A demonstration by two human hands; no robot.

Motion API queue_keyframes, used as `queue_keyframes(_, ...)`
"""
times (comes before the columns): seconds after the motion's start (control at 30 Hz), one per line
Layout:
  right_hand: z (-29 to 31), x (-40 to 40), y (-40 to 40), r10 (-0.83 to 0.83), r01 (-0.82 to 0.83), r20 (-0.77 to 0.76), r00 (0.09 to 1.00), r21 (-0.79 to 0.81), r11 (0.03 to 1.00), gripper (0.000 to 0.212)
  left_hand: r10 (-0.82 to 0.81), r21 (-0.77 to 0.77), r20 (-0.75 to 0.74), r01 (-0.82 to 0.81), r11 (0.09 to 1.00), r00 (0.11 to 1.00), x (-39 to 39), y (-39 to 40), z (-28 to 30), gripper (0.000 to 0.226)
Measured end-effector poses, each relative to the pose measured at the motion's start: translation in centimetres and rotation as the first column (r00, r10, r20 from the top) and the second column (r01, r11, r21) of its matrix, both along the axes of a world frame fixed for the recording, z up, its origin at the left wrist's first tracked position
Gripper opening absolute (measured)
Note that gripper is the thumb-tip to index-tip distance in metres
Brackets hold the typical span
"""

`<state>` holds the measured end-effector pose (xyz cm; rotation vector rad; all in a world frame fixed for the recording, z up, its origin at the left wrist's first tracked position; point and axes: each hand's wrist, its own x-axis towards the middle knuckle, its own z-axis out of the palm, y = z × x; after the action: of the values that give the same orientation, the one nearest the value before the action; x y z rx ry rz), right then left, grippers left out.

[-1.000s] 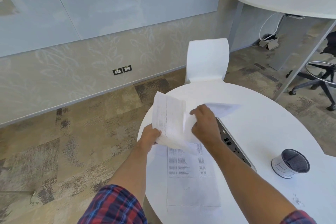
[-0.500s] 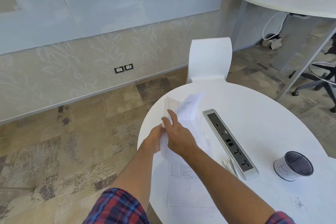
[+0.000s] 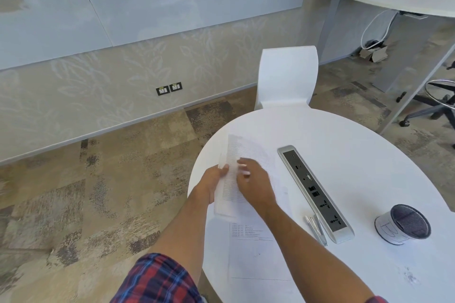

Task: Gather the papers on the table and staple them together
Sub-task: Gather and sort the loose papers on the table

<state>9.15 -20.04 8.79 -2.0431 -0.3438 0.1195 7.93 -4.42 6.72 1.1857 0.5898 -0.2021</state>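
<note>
Over the left part of the round white table [image 3: 344, 150] I hold a printed sheet [image 3: 232, 179], blurred by motion. My left hand [image 3: 211, 184] grips its left edge. My right hand [image 3: 253, 182] lies on its front with the fingers pressed on the paper. Another printed sheet [image 3: 256, 253] lies flat on the table beneath my arms, near the front edge. A silver stapler [image 3: 316, 229] rests on the table just left of the power strip, apart from both hands.
A grey power and socket strip [image 3: 315, 192] is set in the table's middle. A small round container with a dark top [image 3: 403, 224] stands at the right. A white chair [image 3: 286, 79] is tucked in at the far side. Another table and a stool base stand at the far right.
My right hand carried a second sheet from the right over to the sheet in my left hand. Both hands have sunk closer to the table, uncovering the socket strip and the stapler.
</note>
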Motion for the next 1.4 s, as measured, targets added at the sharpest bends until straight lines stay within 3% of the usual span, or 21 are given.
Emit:
queue_keyframes(0.07, -1.1, 0.6, -1.5, -0.231, 0.235, -0.047, 0.972, 0.096, 0.967, 0.042, 0.020, -0.015, 0.017, -0.019, 1.000, 1.000, -0.1, 0.1, 0.1, 0.029)
queue_keyframes(0.13, -2.3, 1.3, -3.5, -0.392, 0.407, -0.203, 0.898, 0.037, 0.913, 0.068, 0.015, -0.045, 0.034, -0.013, 0.999, 0.999, -0.1, 0.4, 0.3, 0.023)
queue_keyframes(0.2, -3.5, 2.0, -5.3, -0.385, 0.439, -0.504, 0.773, -0.014, 0.898, 0.106, 0.002, -0.058, 0.044, 0.001, 0.998, 0.999, 0.2, 0.8, 0.1, 0.031)
queue_keyframes(0.27, -4.4, 2.5, -6.6, -0.236, 0.379, -0.723, 0.649, 0.039, 0.924, 0.124, -0.028, -0.065, 0.056, 0.032, 0.997, 0.998, 0.4, 1.1, 0.3, 0.025)
queue_keyframes(0.33, -4.7, 2.1, -7.1, -0.141, 0.348, -0.762, 0.632, 0.117, 0.930, 0.114, -0.062, -0.081, 0.060, 0.067, 0.994, 0.996, 0.1, 1.0, 0.6, 0.019)
queue_keyframes(0.43, -4.6, 1.7, -7.3, -0.105, 0.418, -0.718, 0.688, 0.274, 0.866, 0.072, -0.173, -0.091, 0.072, 0.179, 0.980, 0.982, -0.6, 0.4, 0.8, 0.027)
queue_keyframes(0.53, -3.5, 2.0, -6.9, -0.097, 0.438, -0.685, 0.722, 0.344, 0.830, 0.072, -0.250, -0.049, 0.075, 0.254, 0.966, 0.965, -1.1, 0.7, 0.9, 0.036)
queue_keyframes(0.67, -3.1, 1.9, -6.9, -0.098, 0.394, -0.618, 0.780, 0.364, 0.844, 0.055, -0.140, 0.018, 0.067, 0.139, 0.990, 0.988, -1.2, 1.3, 0.3, 0.038)
queue_keyframes(0.73, -2.7, 1.4, -7.2, -0.160, 0.411, -0.590, 0.791, 0.319, 0.854, 0.027, -0.122, 0.063, 0.050, 0.119, 0.991, 0.991, -1.2, 1.7, -0.5, 0.037)
queue_keyframes(0.83, -3.6, 0.4, -8.0, -0.286, 0.436, -0.573, 0.768, 0.140, 0.889, 0.049, -0.072, 0.134, -0.016, 0.074, 0.988, 0.997, -1.4, 2.3, -1.1, 0.046)
queue_keyframes(0.9, -5.0, -0.1, -9.1, -0.397, 0.334, -0.486, 0.779, -0.215, 0.918, 0.052, -0.046, 0.234, -0.083, 0.065, 0.970, 0.995, -1.5, 3.0, -2.4, 0.060)
queue_keyframes(0.97, -6.8, -1.0, -10.2, -0.434, 0.160, -0.354, 0.828, -0.593, 0.789, 0.056, -0.037, 0.311, -0.128, 0.075, 0.947, 0.991, -2.0, 3.3, -2.7, 0.051)
queue_keyframes(1.03, -7.9, -2.4, -10.6, -0.414, 0.037, -0.316, 0.854, -0.756, 0.653, 0.075, -0.033, 0.356, -0.160, 0.089, 0.930, 0.987, -2.5, 3.0, -2.1, 0.039)
queue_keyframes(1.2, -9.0, -4.1, -9.6, -0.403, -0.049, -0.319, 0.857, -0.831, 0.554, 0.087, -0.016, 0.387, -0.217, 0.101, 0.916, 0.976, -2.5, 2.9, -2.1, 0.041)
queue_keyframes(1.4, -9.2, -4.0, -9.2, -0.478, 0.038, -0.366, 0.798, -0.762, 0.646, 0.061, -0.017, 0.393, -0.222, 0.105, 0.914, 0.975, -2.2, 2.9, -2.2, 0.040)
